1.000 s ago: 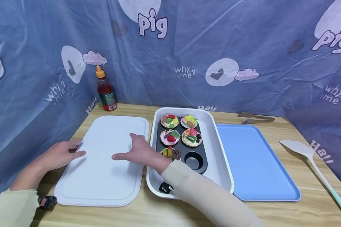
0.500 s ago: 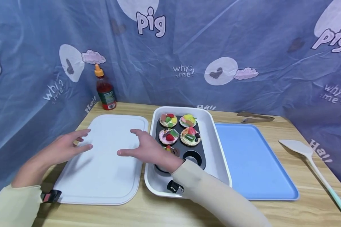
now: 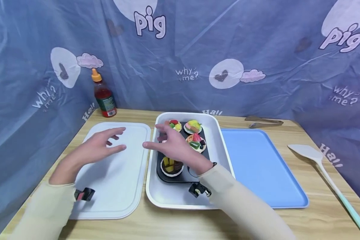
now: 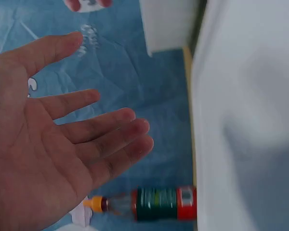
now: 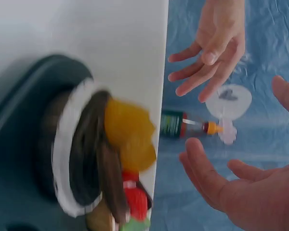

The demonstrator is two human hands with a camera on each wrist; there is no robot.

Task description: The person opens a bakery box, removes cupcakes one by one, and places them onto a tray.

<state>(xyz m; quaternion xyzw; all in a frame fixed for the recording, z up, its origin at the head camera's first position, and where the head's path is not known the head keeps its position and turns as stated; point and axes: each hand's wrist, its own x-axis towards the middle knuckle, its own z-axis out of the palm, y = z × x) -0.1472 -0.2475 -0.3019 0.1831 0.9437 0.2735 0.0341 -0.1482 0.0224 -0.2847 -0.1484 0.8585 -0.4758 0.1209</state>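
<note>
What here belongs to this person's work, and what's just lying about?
Likely the work, nearest the left hand and right hand: white board, white tray, muffin tin, tarts.

Probably just lying about, farther off: red sauce bottle, tongs, spatula, blue tray.

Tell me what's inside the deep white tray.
The white tray holds a dark muffin pan bearing tarts. The right hand hides parts of the left row, and the wrist covers most of the near-right cup, so whether it holds anything can't be seen.

head view bright, shadows soft; wrist views dimmer; closest tart (image 5: 95, 149) blurred
</note>
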